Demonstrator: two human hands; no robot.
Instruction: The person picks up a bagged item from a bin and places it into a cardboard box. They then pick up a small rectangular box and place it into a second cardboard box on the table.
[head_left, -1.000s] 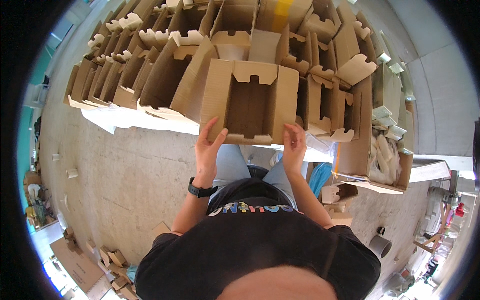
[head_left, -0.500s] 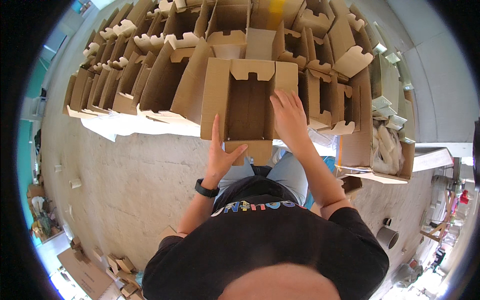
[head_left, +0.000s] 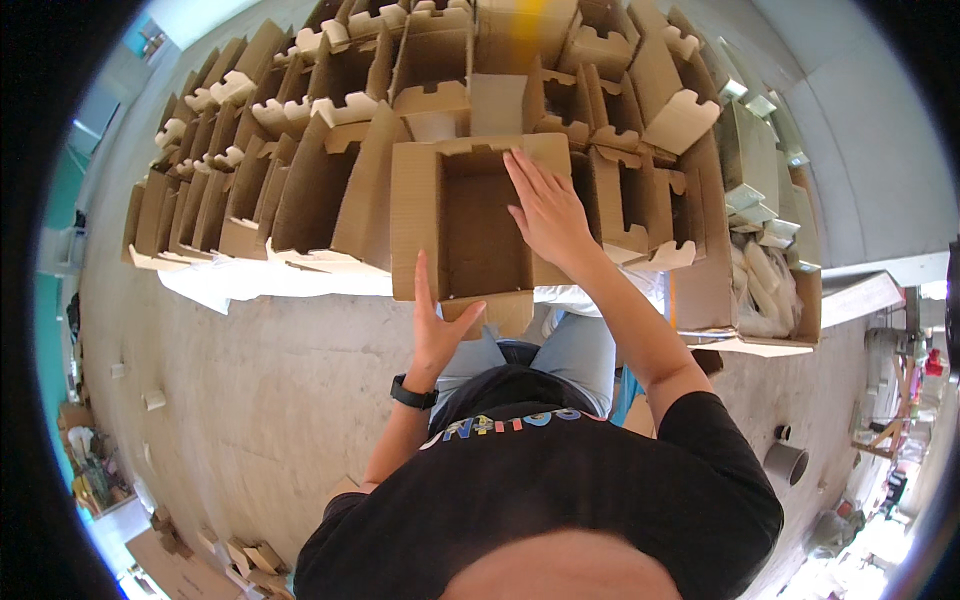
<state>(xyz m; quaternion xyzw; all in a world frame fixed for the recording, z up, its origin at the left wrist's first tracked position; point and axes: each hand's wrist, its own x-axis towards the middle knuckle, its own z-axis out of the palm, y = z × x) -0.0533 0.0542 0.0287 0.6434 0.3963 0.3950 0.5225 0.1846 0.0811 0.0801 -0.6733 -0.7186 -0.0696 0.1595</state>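
Observation:
An open brown cardboard box (head_left: 470, 235) sits in front of me, its opening facing up. My left hand (head_left: 435, 325) rests flat against the box's near left corner, fingers straight, a black watch on the wrist. My right hand (head_left: 545, 205) lies palm down on the box's right wall, fingers spread and reaching toward the far edge. Neither hand grips anything. A small flap (head_left: 500, 312) hangs from the box's near edge above my knees.
Rows of half-folded cardboard boxes (head_left: 250, 170) stand on a white sheet (head_left: 240, 285) to the left and behind. More boxes (head_left: 640, 180) and a box of white packets (head_left: 770, 290) sit right. Concrete floor (head_left: 230, 400) lies left; cardboard scraps (head_left: 240, 555) lower left.
The box has been turned so its opening faces up. My right hand went from its near right corner to the right wall, and my left hand dropped to the near left corner.

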